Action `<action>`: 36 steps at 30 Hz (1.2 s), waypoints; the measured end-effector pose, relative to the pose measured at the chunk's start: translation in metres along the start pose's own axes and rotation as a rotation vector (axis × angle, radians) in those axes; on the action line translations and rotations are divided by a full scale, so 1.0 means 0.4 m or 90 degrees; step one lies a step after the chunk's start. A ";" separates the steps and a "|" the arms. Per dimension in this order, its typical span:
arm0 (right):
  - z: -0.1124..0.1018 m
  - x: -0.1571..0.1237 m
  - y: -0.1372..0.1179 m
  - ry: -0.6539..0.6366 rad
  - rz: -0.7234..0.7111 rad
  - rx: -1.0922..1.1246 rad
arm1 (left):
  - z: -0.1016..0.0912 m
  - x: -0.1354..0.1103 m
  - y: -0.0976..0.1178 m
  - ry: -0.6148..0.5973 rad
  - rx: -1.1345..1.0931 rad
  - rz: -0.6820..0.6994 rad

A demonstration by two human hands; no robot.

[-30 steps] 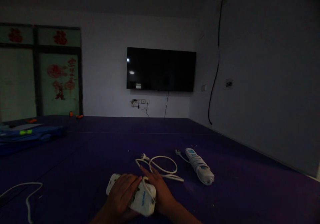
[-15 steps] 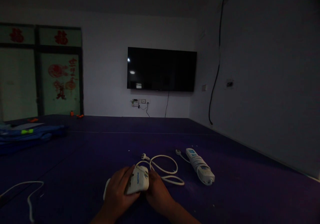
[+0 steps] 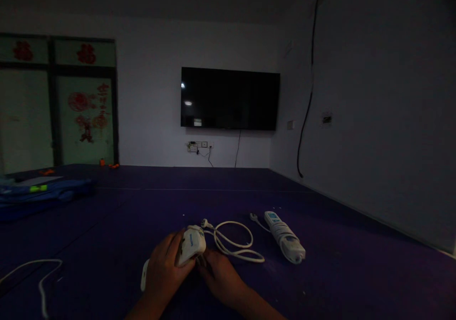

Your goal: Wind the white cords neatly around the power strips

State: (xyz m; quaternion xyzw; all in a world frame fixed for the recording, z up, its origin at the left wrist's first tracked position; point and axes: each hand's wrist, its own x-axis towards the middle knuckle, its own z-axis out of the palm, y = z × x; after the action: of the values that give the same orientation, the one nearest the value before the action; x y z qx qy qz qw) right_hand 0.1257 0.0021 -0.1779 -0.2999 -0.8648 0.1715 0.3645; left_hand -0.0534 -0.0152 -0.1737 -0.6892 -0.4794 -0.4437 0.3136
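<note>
A white power strip (image 3: 190, 245) is tipped up on its edge on the purple floor mat (image 3: 117, 225), low in the middle of view. My left hand (image 3: 162, 272) is wrapped over it from the left. Just right of it my right hand (image 3: 219, 275) rests with fingers curled under the strip's near side, where its white cord (image 3: 233, 241) comes out; what those fingers grip is hidden. The cord lies in a loose loop beyond, ending in a plug (image 3: 204, 223).
A second white power strip (image 3: 285, 237) with its cord wound round it lies to the right. Another white cable (image 3: 39, 275) curls at the lower left. A blue bundle (image 3: 42, 194) lies far left. A wall television (image 3: 230, 99) hangs ahead; the white wall (image 3: 374, 144) runs along the right.
The power strip was lying flat under both hands; it has been turned up onto its edge and away from me. My right hand has slid under it. The loose cord loop has shifted slightly.
</note>
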 end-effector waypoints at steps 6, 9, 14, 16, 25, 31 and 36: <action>0.004 -0.006 -0.012 0.015 0.008 0.012 | -0.013 0.017 -0.006 -0.011 0.031 -0.025; 0.008 -0.003 -0.008 0.036 0.026 0.023 | -0.018 0.021 -0.010 -0.025 0.042 -0.035; 0.004 0.002 -0.016 0.026 0.074 0.041 | -0.015 0.020 -0.013 -0.040 0.048 -0.059; -0.003 0.004 -0.023 0.005 0.074 0.048 | -0.013 0.023 -0.013 -0.040 0.028 -0.071; 0.001 0.006 -0.015 -0.041 0.099 0.072 | -0.024 0.046 -0.022 -0.039 -0.009 -0.160; 0.006 0.001 -0.006 -0.043 0.116 -0.028 | -0.032 0.060 -0.057 -0.029 0.070 -0.193; 0.013 -0.013 -0.005 -0.028 0.006 -0.195 | -0.034 0.057 -0.115 -0.062 0.178 -0.217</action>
State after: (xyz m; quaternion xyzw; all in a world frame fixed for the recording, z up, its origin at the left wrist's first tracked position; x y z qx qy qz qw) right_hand 0.1240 -0.0031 -0.1829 -0.3521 -0.8871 0.0455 0.2949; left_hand -0.0972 -0.0023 -0.1470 -0.5687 -0.6601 -0.3859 0.3031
